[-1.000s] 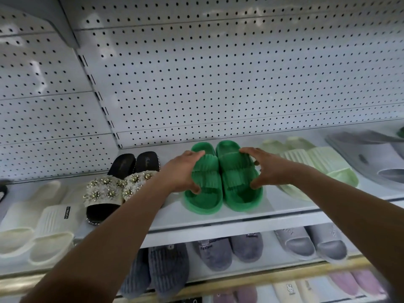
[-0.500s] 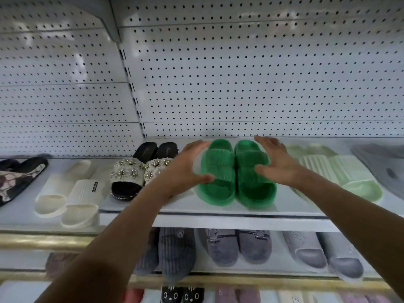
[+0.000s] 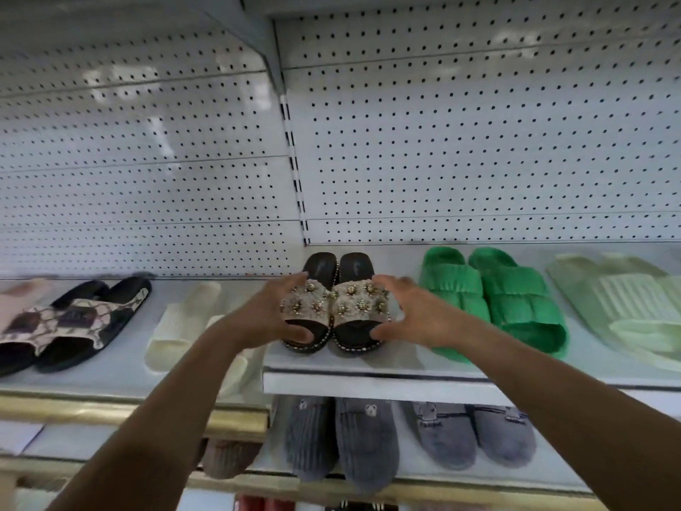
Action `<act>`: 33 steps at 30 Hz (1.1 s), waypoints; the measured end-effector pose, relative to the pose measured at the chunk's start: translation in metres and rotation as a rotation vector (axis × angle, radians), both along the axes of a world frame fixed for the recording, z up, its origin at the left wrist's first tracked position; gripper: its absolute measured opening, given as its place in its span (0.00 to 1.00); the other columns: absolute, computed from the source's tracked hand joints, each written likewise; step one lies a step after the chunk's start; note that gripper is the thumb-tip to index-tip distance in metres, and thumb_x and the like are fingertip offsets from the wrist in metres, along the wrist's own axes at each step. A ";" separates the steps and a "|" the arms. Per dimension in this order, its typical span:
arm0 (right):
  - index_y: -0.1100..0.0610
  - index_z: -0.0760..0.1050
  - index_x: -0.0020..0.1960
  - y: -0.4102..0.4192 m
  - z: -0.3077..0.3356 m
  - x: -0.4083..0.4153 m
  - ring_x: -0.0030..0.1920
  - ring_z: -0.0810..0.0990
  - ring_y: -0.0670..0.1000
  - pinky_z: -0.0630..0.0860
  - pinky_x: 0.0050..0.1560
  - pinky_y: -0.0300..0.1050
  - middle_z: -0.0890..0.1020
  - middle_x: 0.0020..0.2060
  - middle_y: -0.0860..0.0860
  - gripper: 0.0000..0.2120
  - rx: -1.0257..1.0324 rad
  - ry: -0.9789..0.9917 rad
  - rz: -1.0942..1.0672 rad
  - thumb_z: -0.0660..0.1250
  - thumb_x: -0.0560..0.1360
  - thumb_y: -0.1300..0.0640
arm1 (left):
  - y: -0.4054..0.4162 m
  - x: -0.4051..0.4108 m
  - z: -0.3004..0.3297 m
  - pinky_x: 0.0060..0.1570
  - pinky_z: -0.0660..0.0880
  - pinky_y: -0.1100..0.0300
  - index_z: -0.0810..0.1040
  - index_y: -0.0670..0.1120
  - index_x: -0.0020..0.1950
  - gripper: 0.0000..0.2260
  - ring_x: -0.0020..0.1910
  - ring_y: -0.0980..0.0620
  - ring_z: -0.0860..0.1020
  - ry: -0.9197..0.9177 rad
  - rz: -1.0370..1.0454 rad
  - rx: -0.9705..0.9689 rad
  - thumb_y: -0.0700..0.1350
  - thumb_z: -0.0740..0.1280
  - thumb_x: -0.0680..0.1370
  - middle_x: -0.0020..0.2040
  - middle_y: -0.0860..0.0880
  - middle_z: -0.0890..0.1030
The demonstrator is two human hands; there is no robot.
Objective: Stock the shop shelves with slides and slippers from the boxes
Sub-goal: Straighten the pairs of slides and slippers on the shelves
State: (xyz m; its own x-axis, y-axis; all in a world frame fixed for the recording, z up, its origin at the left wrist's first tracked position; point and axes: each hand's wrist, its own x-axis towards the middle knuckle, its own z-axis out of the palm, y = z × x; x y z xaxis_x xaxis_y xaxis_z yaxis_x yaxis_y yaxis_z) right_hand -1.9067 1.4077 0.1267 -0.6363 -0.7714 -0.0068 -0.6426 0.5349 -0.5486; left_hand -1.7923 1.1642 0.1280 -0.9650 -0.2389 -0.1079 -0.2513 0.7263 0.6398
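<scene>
Both hands reach onto the upper shelf [image 3: 368, 366] and bracket the jewelled black slides [image 3: 337, 307], a pair standing side by side with toes toward the near edge. The left hand [image 3: 271, 319] cups the pair's left flank, fingers curved over the studded strap and thumb against the near toe of the left slide. The right hand [image 3: 412, 319] mirrors it on the right flank, fingers over the strap's far side and thumb at the right slide's toe. So each grip is curled against the pair between them; whether they squeeze firmly or only touch cannot be told.

Just right of this pair on the same shelf stand the green slides [image 3: 493, 296], free of either hand, and further right the pale green slides [image 3: 622, 307], partly cut by the frame edge. To the left, on a neighbouring shelf board [image 3: 110, 374] set slightly lower, lie the cream slides [image 3: 180, 322], partly hidden by the left forearm, and at the far left the patterned black slides [image 3: 70, 319].

The lower shelf [image 3: 460, 477] holds ribbed grey slippers [image 3: 342, 440] with small bear motifs directly below the hands, and plush grey slippers [image 3: 475, 433] to their right. Behind everything rises the white pegboard wall [image 3: 460, 149].
</scene>
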 end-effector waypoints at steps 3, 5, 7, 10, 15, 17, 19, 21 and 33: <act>0.48 0.54 0.77 -0.016 -0.011 0.002 0.66 0.71 0.55 0.67 0.65 0.46 0.67 0.70 0.55 0.41 -0.049 -0.055 -0.105 0.73 0.72 0.51 | -0.009 -0.005 -0.007 0.70 0.62 0.55 0.62 0.58 0.76 0.42 0.72 0.50 0.64 0.076 0.001 -0.039 0.46 0.79 0.68 0.76 0.50 0.63; 0.48 0.57 0.76 -0.022 -0.016 0.001 0.66 0.71 0.54 0.66 0.65 0.45 0.70 0.69 0.55 0.38 -0.103 -0.067 -0.160 0.73 0.72 0.53 | -0.015 -0.006 -0.010 0.68 0.62 0.56 0.66 0.58 0.74 0.38 0.70 0.52 0.66 0.112 -0.011 0.010 0.45 0.79 0.68 0.75 0.51 0.67; 0.48 0.60 0.75 -0.025 -0.018 0.003 0.63 0.72 0.52 0.66 0.62 0.41 0.73 0.67 0.55 0.36 -0.137 -0.073 -0.193 0.73 0.72 0.56 | -0.020 -0.008 -0.013 0.65 0.64 0.57 0.68 0.57 0.72 0.37 0.66 0.53 0.68 0.137 -0.021 0.045 0.44 0.80 0.66 0.72 0.53 0.70; 0.48 0.61 0.75 -0.030 -0.019 0.006 0.58 0.72 0.48 0.64 0.60 0.38 0.74 0.66 0.54 0.35 -0.156 -0.065 -0.229 0.73 0.73 0.60 | -0.024 -0.011 -0.013 0.60 0.66 0.57 0.69 0.57 0.72 0.37 0.62 0.53 0.70 0.151 -0.044 0.060 0.45 0.80 0.66 0.69 0.54 0.72; 0.47 0.61 0.74 -0.041 -0.020 0.008 0.58 0.75 0.51 0.71 0.61 0.46 0.75 0.65 0.54 0.35 -0.199 -0.111 -0.273 0.71 0.73 0.63 | -0.029 -0.014 -0.013 0.54 0.65 0.62 0.69 0.55 0.71 0.36 0.57 0.54 0.70 0.180 -0.052 0.073 0.44 0.80 0.66 0.64 0.54 0.73; 0.46 0.61 0.74 -0.042 -0.020 0.009 0.58 0.76 0.53 0.73 0.62 0.51 0.74 0.65 0.53 0.35 -0.210 -0.123 -0.291 0.72 0.73 0.63 | -0.030 -0.014 -0.012 0.48 0.66 0.66 0.69 0.55 0.72 0.36 0.57 0.55 0.70 0.179 -0.071 0.102 0.43 0.80 0.67 0.63 0.54 0.73; 0.45 0.61 0.74 -0.042 -0.021 0.009 0.59 0.76 0.53 0.73 0.64 0.53 0.74 0.65 0.53 0.35 -0.211 -0.131 -0.300 0.72 0.73 0.63 | -0.030 -0.013 -0.013 0.46 0.65 0.68 0.69 0.54 0.72 0.36 0.57 0.56 0.70 0.182 -0.080 0.118 0.42 0.79 0.67 0.64 0.54 0.72; 0.46 0.61 0.74 -0.042 -0.021 0.009 0.61 0.75 0.54 0.71 0.65 0.54 0.74 0.65 0.52 0.35 -0.215 -0.146 -0.296 0.71 0.73 0.63 | -0.029 -0.012 -0.014 0.51 0.65 0.63 0.69 0.54 0.72 0.36 0.58 0.55 0.69 0.192 -0.076 0.117 0.42 0.79 0.67 0.67 0.52 0.72; 0.46 0.57 0.75 -0.040 -0.024 0.004 0.59 0.76 0.54 0.72 0.59 0.47 0.74 0.65 0.53 0.36 -0.201 -0.184 -0.263 0.71 0.74 0.61 | -0.027 -0.012 -0.014 0.59 0.63 0.60 0.67 0.54 0.73 0.37 0.62 0.56 0.66 0.168 -0.062 0.151 0.42 0.79 0.68 0.72 0.51 0.69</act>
State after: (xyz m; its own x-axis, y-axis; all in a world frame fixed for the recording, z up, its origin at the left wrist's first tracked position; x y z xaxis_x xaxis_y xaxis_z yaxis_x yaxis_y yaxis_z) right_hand -1.9031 1.3678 0.1026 -0.8149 -0.5796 -0.0044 -0.3787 0.5381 -0.7531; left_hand -1.8046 1.1375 0.1138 -0.9848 -0.1717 0.0260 -0.0895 0.6301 0.7714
